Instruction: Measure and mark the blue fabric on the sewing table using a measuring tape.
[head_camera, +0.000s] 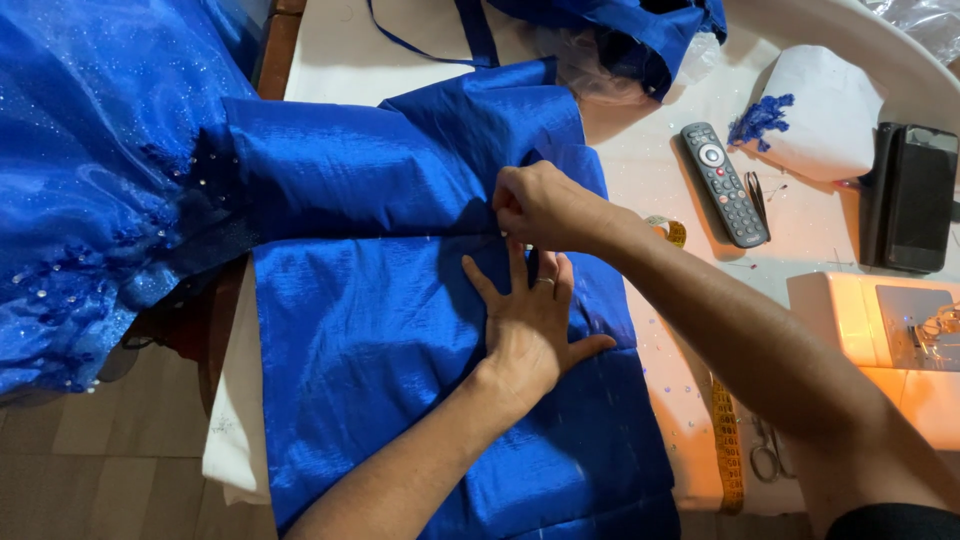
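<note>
White tabletop (640, 170): we are pressing our left hand (528, 322), fingers spread flat, on blue satin fabric (380, 330) lying across it, while our right hand (545, 207) is pinching the fabric's fold. Right of them are lying a grey remote (724, 183), a white paper packet (825, 110) and a black phone (912, 197).

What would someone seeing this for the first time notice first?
Bright blue shiny fabric spreads across the table's middle, with the left hand pressed flat on it and the right hand pinching at a seam just above. At the left hangs a sparkly blue gown with beads. To the right lie a remote control and a yellow measuring tape.
</note>
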